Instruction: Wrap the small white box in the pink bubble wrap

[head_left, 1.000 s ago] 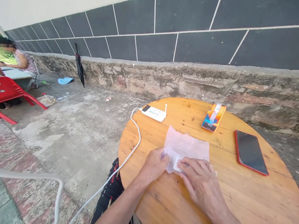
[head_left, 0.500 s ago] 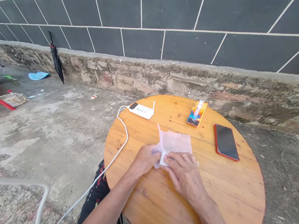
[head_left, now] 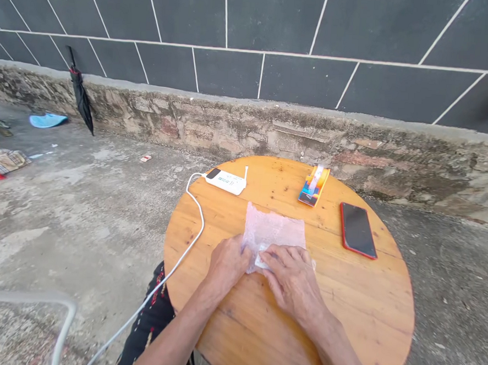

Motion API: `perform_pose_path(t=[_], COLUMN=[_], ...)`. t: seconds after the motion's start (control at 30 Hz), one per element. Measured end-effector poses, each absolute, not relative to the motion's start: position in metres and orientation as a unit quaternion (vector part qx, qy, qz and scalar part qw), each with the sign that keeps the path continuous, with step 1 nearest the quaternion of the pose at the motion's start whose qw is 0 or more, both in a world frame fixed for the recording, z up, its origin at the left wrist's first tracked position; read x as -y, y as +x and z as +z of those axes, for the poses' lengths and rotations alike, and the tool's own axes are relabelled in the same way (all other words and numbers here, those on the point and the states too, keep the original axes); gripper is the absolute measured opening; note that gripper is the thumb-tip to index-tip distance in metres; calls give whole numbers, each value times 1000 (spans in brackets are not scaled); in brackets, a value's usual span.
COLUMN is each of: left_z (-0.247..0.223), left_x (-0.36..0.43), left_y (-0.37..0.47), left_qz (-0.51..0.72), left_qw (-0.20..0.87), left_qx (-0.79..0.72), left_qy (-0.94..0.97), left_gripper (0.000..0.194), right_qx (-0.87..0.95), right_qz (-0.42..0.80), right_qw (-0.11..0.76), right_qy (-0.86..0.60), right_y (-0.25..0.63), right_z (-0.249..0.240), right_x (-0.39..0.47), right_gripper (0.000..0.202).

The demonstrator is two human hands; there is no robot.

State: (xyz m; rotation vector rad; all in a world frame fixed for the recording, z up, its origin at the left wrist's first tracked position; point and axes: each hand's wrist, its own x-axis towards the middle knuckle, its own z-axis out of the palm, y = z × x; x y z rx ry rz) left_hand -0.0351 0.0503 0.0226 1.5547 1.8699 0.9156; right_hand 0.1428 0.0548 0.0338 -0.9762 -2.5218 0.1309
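A sheet of translucent pinkish bubble wrap (head_left: 275,228) lies on the round wooden table (head_left: 208,230) in front of me. My left hand (head_left: 229,264) is closed at its near left edge, thumb and fingers pinching the film. On the near part of the wrap rests a small white object (head_left: 261,259), mostly covered by fingers. My right hand (head_left: 291,276) lies over it, fingers bent together and fingertips pressing on it. What exactly the white object is, I cannot tell.
Farther back on the table are a white power strip (head_left: 226,182) with a white cable (head_left: 193,245), a tape dispenser (head_left: 313,187) and a red-edged phone (head_left: 358,229). A folded umbrella (head_left: 81,100) leans on the wall. A pale tube (head_left: 65,326) crosses the lower left.
The left side of the bubble wrap, bunched up before, now lies flatter and spread out. My right hand stays on the white object. The whole view has shifted slightly.
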Motion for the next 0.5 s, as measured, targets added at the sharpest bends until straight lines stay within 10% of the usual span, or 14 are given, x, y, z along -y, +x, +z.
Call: perform_pose_path(t=[0.5], left_z=[6], left_x=[-49], left_y=[-42], left_qz=[458], left_qw=[419], left_qx=[-621], left_qy=[478], left_gripper=[22], right_qx=[935], right_qz=[13], right_qw=[171], right_qy=[-310], right_y=[140], right_z=[53], right_x=[-59], right_gripper=[29])
